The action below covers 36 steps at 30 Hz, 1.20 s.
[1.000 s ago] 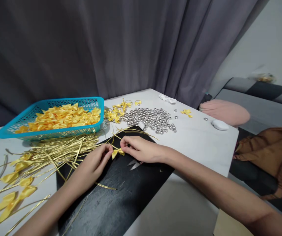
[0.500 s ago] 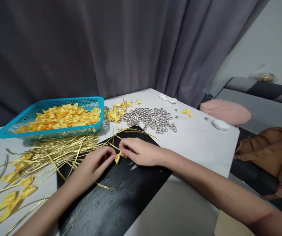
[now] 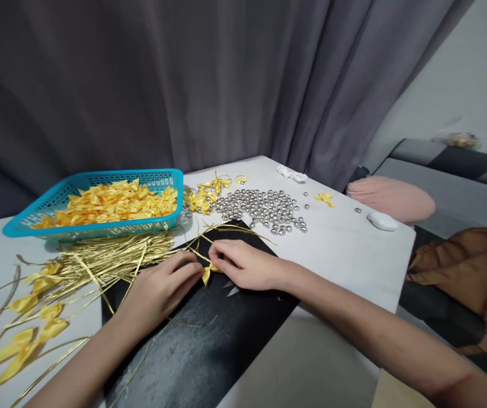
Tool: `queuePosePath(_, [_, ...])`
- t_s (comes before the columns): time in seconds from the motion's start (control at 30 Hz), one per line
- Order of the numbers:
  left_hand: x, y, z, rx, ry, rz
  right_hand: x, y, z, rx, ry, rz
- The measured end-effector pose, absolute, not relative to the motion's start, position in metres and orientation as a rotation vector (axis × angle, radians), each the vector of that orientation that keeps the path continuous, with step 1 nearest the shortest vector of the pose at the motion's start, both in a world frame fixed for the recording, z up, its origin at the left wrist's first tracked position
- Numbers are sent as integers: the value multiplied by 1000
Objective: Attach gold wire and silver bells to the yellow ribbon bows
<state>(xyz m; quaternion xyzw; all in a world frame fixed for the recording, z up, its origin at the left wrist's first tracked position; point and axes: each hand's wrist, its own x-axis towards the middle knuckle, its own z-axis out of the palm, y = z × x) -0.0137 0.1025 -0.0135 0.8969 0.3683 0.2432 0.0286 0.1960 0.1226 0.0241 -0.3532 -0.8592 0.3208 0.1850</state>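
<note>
Over a black board [image 3: 209, 340], a small yellow ribbon bow [image 3: 207, 274] sits between my hands. My right hand [image 3: 243, 263] has its thumb and fingers pinched on the bow's right side. My left hand [image 3: 164, 286] is closed at the bow's left edge, fingers drawn together; what it grips is hidden. A strand of gold wire [image 3: 200, 256] runs just behind the fingertips. Pointed silvery shapes [image 3: 231, 288] show on the board below my right hand.
A blue basket [image 3: 94, 228] full of yellow bows stands back left, with a heap of gold wires [image 3: 119, 252] before it. Finished-looking yellow bows [image 3: 24, 345] lie left. Silver beads [image 3: 264, 207] are scattered at the back, and a white mouse-shaped object [image 3: 382, 221] lies near the right edge.
My left hand has turned, its fingers closing over toward the bow. The gold strand beneath it looks fainter. The whole view has shifted slightly; my right hand keeps its pinch.
</note>
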Motion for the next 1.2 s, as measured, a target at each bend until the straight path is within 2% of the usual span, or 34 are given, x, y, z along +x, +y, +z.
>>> queuePosePath(0.23, [-10,106,-14,2733,1118,686,197,124,22,-1001,-2357,997])
queuePosePath(0.67, [-9,108,-9,2493,1144,537,198,128,19,-978,-2413,933])
queuePosePath(0.87, [-9,107,-7,2405,1133,571,194,125,22,-1141,-2260,1110])
queuePosePath(1.0, [-10,108,-7,2378,1125,549,193,125,19,-1090,-2254,1075])
queuePosePath(1.13, [-11,109,-9,2265,1205,702,186,119,13,-1250,-1934,893])
queuePosePath(1.2, [-12,110,-9,2186,1238,817,180,114,10,-1361,-1796,951])
